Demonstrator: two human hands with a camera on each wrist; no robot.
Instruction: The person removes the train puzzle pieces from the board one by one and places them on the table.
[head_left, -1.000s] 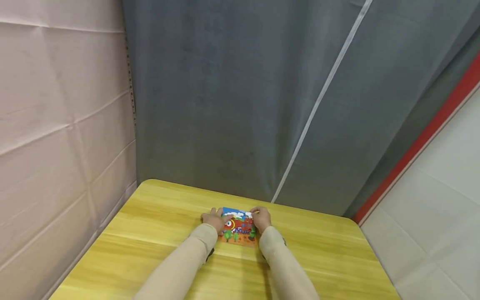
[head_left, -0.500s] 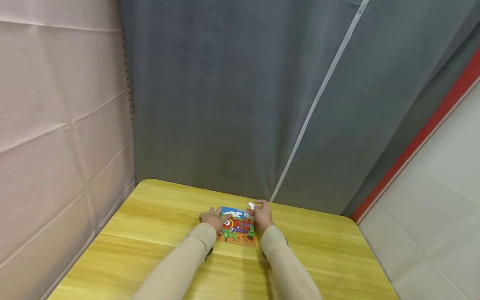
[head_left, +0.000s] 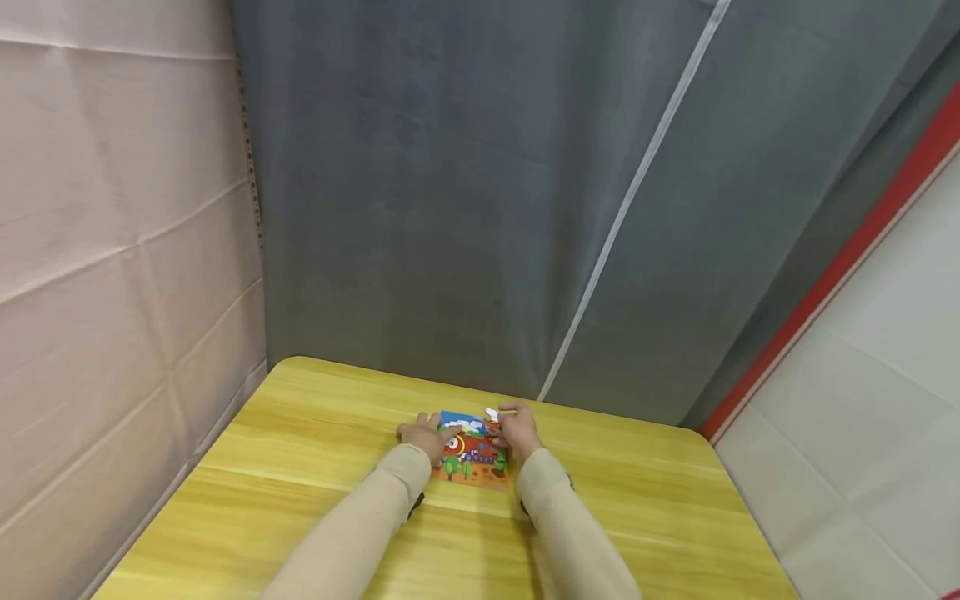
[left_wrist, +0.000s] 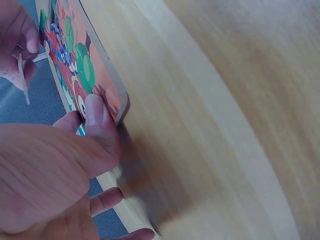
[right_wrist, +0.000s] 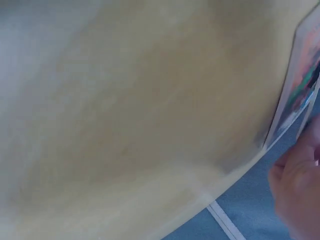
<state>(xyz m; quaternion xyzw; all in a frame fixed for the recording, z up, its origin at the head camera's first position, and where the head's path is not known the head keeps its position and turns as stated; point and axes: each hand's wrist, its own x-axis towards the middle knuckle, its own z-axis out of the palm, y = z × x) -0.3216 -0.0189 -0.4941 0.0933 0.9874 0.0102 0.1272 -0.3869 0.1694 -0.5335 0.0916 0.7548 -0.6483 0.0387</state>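
Note:
A small jigsaw puzzle [head_left: 471,473] with a red cartoon train lies flat on the wooden table. My left hand [head_left: 422,437] rests at its left side with the fingers spread; in the left wrist view the thumb [left_wrist: 97,112] presses on the picture near the edge. Over the puzzle's upper right corner, my right hand [head_left: 519,429] pinches a puzzle piece [head_left: 492,415] with white and red on it. That piece [left_wrist: 25,80] shows edge-on in the left wrist view, lifted off the board. In the right wrist view the right hand [right_wrist: 300,185] is partly cut off.
The yellow wooden table [head_left: 322,433] has rounded far corners. A grey curtain [head_left: 420,208] with a pale stripe hangs behind it. Pinkish cloth [head_left: 127,250] covers the left side, and a white panel [head_left: 862,400] with a red border stands at the right.
My right hand has lifted the puzzle piece from the upper right corner, moved it away, then brought it back a little to the left above the board. The left hand stays put.

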